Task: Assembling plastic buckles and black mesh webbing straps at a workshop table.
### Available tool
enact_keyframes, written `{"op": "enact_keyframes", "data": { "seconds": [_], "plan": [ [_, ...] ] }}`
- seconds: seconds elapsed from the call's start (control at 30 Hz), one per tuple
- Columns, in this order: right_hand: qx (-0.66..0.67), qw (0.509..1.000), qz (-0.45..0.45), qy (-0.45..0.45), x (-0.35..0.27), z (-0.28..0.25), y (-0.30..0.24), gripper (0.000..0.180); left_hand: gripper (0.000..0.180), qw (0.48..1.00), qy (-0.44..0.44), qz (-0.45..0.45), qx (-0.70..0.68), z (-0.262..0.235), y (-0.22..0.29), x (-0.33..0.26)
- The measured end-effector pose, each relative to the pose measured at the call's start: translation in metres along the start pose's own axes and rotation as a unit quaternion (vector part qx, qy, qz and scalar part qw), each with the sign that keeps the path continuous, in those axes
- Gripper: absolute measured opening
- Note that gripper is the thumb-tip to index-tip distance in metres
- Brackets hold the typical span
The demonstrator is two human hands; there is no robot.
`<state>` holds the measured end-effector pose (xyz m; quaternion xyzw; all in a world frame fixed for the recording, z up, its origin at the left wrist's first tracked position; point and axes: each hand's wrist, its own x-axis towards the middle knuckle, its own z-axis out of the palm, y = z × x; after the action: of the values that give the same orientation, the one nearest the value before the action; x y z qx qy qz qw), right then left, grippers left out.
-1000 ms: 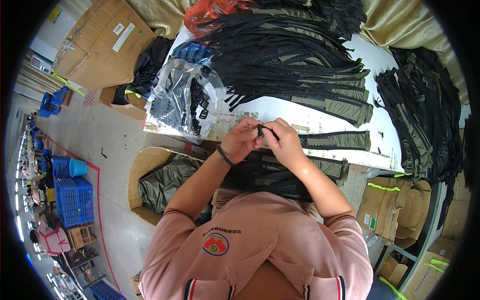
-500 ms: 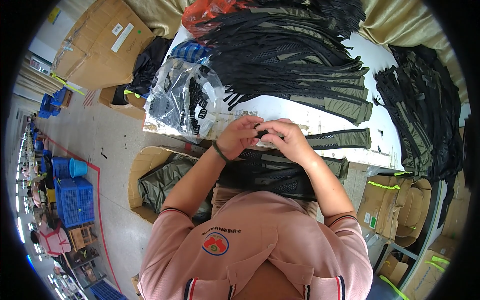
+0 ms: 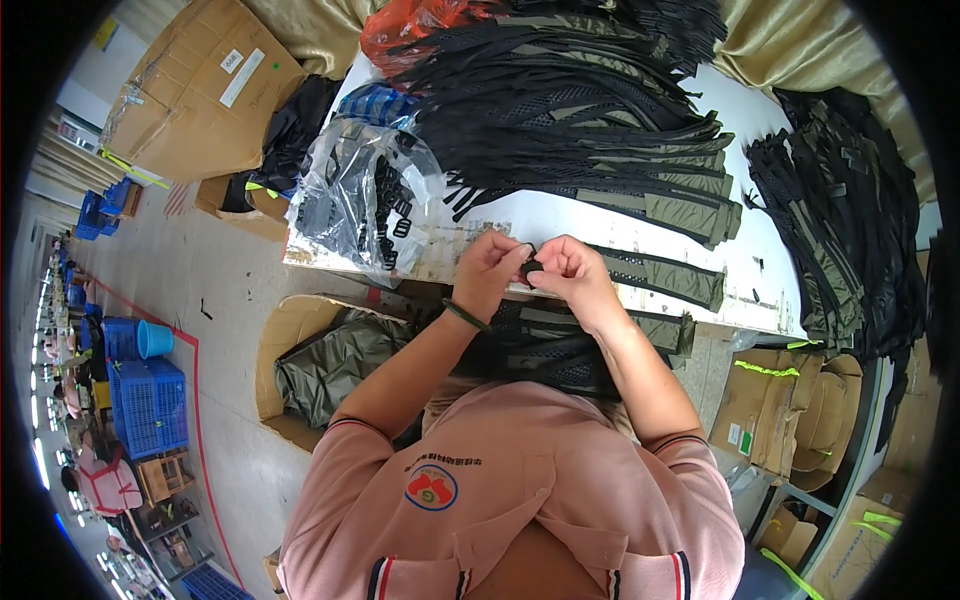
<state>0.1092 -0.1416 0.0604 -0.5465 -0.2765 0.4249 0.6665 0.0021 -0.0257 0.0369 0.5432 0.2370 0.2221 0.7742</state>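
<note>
Okay, small black piece point(image 3: 531, 267) sits just above frame centre, left hand point(image 3: 486, 276) and right hand point(image 3: 582, 284) both pinching it, neither nearer, long axis unclear, green-black strap point(image 3: 675, 279) running rightward.

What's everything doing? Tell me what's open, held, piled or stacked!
Black piece: held.
Left grip: pinching that piece.
Right grip: at that piece, closure unclear.
Near strap: laid out.
Other straps: piled.
Clear bag: crumpled, with buckles.
Box of cloth: open.
Blue crates: stacked.
</note>
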Motion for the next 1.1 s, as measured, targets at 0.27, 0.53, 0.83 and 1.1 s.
{"op": "enact_keyframes", "data": {
  "seconds": [0.27,0.53,0.83,1.1],
  "plan": [
    [0.042,0.998,0.037,0.026,0.003,0.000,0.009,0.025,0.007,0.996,0.006,0.084,0.032,0.002,-0.005,-0.007],
    [0.130,0.989,0.021,0.063,-0.004,0.003,0.004,0.026,0.011,0.988,-0.074,0.129,0.048,-0.001,-0.003,-0.014],
    [0.130,0.988,0.066,0.043,-0.009,-0.004,0.001,0.025,0.017,0.943,-0.113,0.231,0.210,-0.007,0.000,-0.017],
    [-0.012,0.996,-0.065,0.065,-0.013,0.004,0.012,0.025,0.022,0.960,-0.115,0.219,0.130,-0.007,-0.009,-0.026]
  ]
}}
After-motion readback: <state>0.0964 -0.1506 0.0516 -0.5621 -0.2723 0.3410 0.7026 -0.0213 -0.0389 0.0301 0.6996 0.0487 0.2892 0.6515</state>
